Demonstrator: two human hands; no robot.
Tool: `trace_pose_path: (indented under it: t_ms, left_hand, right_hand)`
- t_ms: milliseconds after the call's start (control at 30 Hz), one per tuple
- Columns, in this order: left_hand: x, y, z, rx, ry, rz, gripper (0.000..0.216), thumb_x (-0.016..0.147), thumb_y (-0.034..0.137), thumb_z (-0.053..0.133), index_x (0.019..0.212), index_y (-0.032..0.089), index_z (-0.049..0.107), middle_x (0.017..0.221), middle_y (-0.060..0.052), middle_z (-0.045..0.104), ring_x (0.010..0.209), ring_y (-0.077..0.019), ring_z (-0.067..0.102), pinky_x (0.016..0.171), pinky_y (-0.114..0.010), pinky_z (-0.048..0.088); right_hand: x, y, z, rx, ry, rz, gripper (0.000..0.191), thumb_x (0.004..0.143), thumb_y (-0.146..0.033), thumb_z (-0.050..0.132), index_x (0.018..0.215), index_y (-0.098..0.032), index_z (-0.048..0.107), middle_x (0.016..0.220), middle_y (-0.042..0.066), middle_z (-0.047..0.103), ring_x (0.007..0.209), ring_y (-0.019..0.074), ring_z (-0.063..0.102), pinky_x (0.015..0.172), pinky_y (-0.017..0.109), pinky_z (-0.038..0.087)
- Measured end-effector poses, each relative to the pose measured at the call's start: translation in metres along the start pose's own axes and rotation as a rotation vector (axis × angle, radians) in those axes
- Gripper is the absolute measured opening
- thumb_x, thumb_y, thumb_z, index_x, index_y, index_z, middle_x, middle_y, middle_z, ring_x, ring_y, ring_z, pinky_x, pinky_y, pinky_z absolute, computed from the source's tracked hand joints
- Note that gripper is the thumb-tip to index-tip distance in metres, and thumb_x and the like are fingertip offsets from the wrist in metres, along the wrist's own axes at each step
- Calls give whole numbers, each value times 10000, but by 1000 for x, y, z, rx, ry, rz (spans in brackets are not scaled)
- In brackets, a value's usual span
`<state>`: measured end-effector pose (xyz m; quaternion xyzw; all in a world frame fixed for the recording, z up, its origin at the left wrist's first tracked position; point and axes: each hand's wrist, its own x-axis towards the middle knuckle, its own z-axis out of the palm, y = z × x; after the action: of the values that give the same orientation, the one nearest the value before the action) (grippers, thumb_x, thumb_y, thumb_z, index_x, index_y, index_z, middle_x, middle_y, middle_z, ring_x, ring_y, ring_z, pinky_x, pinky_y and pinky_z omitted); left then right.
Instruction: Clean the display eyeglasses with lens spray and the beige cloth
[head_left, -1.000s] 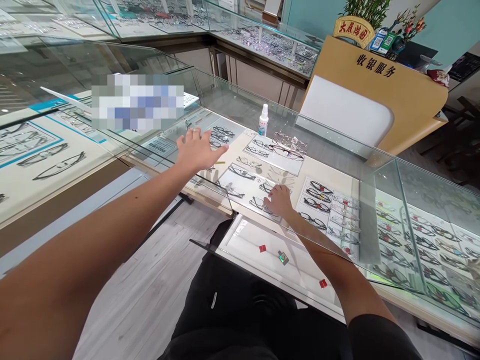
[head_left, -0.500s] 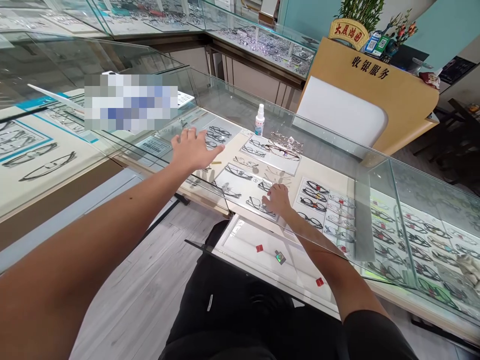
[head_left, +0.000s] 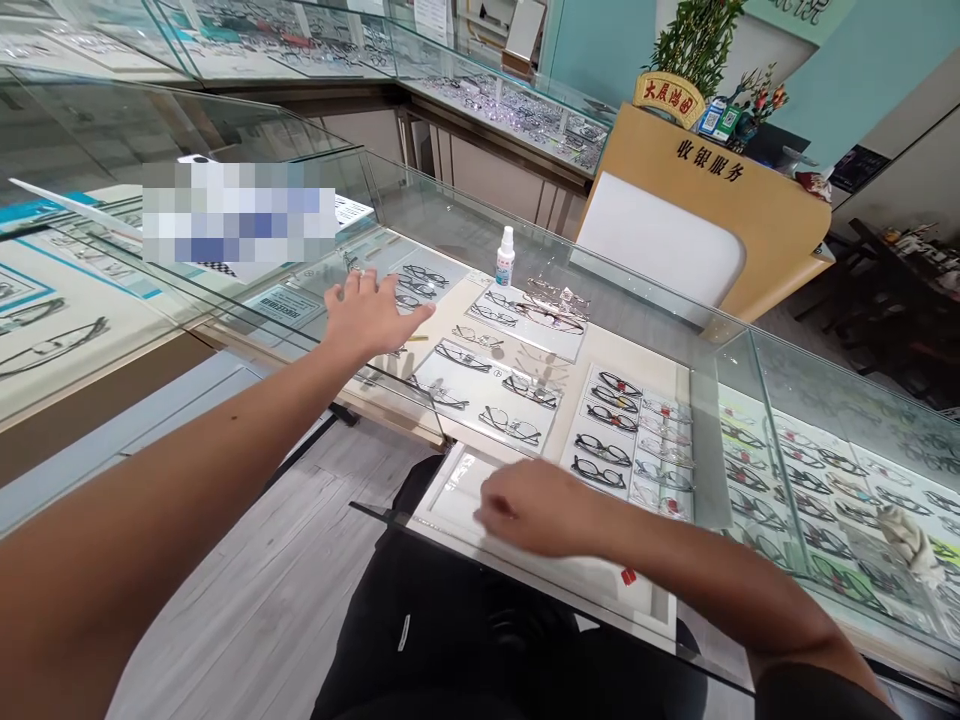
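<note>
My left hand (head_left: 367, 312) lies flat with fingers spread on the glass top of the display case (head_left: 525, 250), above trays of eyeglass frames. My right hand (head_left: 536, 505) hovers over the white pull-out tray (head_left: 457, 490) at the case's near side, fingers curled loosely downward; I cannot make out anything in them. A grey display pad (head_left: 487, 395) with several eyeglass frames lies inside the case just beyond my right hand. A red tag (head_left: 628, 576) shows on the tray by my right wrist.
A small spray bottle (head_left: 505, 257) stands inside the case at the back. More trays of glasses (head_left: 626, 435) fill the case to the right. A wooden cashier desk (head_left: 712, 215) stands behind. Further glass counters (head_left: 480, 90) run along the back. My dark trousers and grey plank floor (head_left: 285, 560) lie below.
My right hand has pulled back out of the case, from the grey pad of frames to above the white pull-out tray. My left hand stays flat on the glass.
</note>
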<state>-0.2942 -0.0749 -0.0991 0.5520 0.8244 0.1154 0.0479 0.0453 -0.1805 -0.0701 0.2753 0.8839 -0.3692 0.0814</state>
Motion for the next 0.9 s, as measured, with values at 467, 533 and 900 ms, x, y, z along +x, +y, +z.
trace_pose_path:
  t_ms: [467, 533, 900]
  left_hand:
    - [1, -2, 1, 12, 5, -5, 1117, 966, 886, 292, 1800, 145, 339, 1895, -225, 199, 1768, -445, 148, 1389, -651, 158]
    - [1, -2, 1, 5, 4, 0, 1126, 965, 893, 285, 1799, 138, 341, 1891, -238, 203, 1769, -444, 147, 1386, -659, 157]
    - [2, -1, -1, -9, 2, 1, 1166, 939, 921, 273, 1791, 130, 360, 1886, -254, 207, 1763, -458, 157, 1374, -668, 164]
  right_hand:
    - [101, 106, -176, -500, 586, 341, 226, 1034, -294, 643, 1029, -183, 840, 1281, 154, 788, 1299, 374, 619, 1112, 533, 496]
    - [106, 105, -174, -506, 586, 345, 233, 1021, -271, 621, 1003, -191, 840, 1252, 152, 798, 1271, 374, 634, 1095, 528, 508]
    - [105, 90, -176, -532, 516, 373, 192, 938, -197, 673, 777, -200, 777, 901, 124, 811, 1114, 337, 703, 1058, 461, 530]
